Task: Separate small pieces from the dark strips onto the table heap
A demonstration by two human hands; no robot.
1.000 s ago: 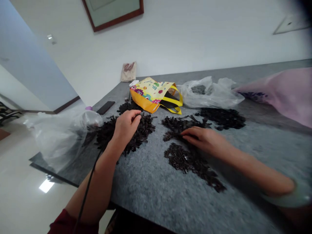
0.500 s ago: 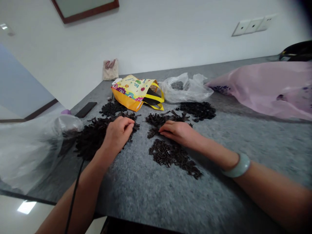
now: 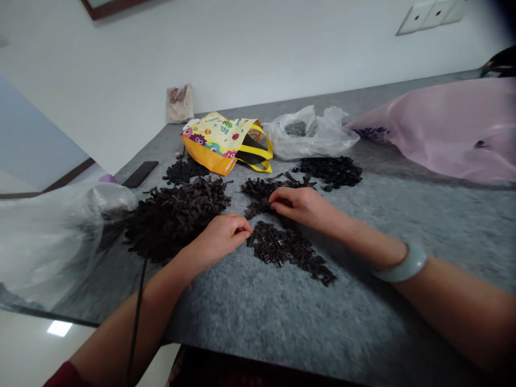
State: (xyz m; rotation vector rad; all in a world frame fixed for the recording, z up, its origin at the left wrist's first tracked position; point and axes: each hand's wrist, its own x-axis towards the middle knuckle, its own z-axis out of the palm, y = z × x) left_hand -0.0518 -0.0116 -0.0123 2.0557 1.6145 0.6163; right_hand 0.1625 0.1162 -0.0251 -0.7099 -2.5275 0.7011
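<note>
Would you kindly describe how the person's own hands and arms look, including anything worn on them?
The left hand and right hand are ungloved. A smooth, thick, pale green bangle circles the right arm near the wrist. A dark red sleeve shows on the left arm at the picture's lower edge, and a thin dark cable runs across that forearm.
</note>
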